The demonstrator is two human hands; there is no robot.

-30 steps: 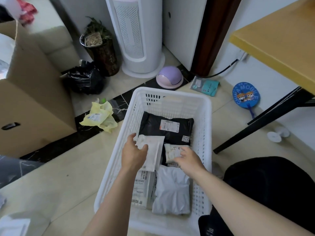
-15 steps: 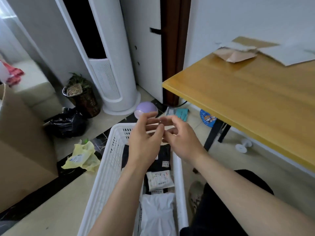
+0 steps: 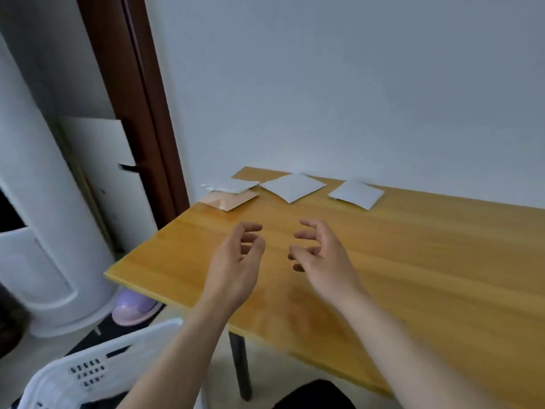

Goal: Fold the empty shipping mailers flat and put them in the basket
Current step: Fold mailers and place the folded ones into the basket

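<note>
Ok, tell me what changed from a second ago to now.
Both hands let go of the folded mailers in the basket and rose over the table. The left hand and right hand now hover empty, fingers loosely curled, short of the flat mailers at the far edge. The head tilted up from floor to table. The basket and flat mailers stayed put.

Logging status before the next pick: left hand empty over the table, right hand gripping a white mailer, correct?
Not quite: the head view shows the right hand empty too, above the table; the white mailers lie untouched at its far edge. The left hand is empty.
</note>
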